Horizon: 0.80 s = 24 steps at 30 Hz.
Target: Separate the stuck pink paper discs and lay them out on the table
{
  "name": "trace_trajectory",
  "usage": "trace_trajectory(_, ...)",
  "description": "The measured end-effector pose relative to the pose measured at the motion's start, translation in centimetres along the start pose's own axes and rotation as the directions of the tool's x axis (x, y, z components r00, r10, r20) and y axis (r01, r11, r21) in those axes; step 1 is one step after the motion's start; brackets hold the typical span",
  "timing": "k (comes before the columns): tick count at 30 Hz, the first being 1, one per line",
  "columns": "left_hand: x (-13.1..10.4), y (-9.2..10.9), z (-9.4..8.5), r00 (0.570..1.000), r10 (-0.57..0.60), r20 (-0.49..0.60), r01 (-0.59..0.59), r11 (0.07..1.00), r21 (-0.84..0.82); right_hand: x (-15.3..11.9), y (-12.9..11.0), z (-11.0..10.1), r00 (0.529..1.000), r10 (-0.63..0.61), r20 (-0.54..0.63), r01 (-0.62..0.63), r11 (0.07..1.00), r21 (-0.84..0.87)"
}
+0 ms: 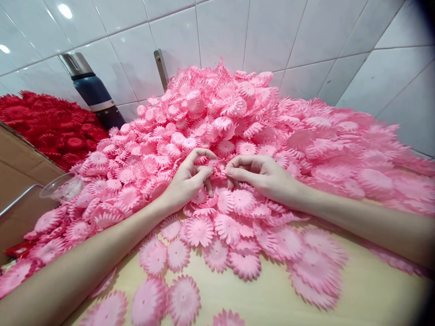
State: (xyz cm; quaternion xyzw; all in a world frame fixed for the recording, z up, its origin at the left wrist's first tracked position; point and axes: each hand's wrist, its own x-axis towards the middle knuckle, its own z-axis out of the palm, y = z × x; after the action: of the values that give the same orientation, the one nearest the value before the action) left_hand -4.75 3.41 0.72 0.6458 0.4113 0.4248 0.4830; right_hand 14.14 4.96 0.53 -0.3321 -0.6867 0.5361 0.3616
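In the middle of the head view, my two hands are close together over a large heap of pink scalloped flower discs [224,122]. Between my fingertips is a small pink petal piece [220,168], its shape partly hidden by the fingers and the heap behind. My right hand [260,174] pinches its right side with thumb and forefinger. The fingers of my left hand [192,176] are curled at its left side, forefinger arched above the thumb. More flat pink discs [200,231] with a small centre hole lie just below my hands.
Loose pink discs [184,299] are scattered on the pale wooden table [265,299]. Left are a cardboard box [23,167], a clear plastic cup [61,188], a pile of red discs [50,127] and a dark blue bottle [95,93]. A tiled wall [224,27] stands behind.
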Motion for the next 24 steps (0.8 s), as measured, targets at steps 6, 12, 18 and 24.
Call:
trace_trajectory(6, 0.03, -0.37, -0.08, 0.999, 0.033, 0.030, -0.034, 0.999, 0.028, -0.04, -0.01, -0.03, 1.000, -0.007, 0.016, 0.008, 1.000, -0.016)
trace_trajectory(12, 0.02, -0.19, -0.01, 0.999, 0.027, 0.047, -0.026, 0.999, -0.030, -0.05, 0.07, -0.02, 1.000, -0.017, 0.018, 0.017, 1.000, -0.024)
trace_trajectory(18, -0.04, -0.14, -0.09, 0.997, 0.031, 0.075, -0.027, 0.998, -0.050, -0.17, 0.10, 0.16, 0.999, -0.028, -0.018, 0.027, 1.000, -0.008)
trace_trajectory(24, -0.13, -0.03, -0.13, 0.995, 0.038, 0.098, -0.034, 0.999, -0.042, -0.11, 0.37, 0.29, 0.999, -0.034, -0.016, 0.034, 0.999, -0.010)
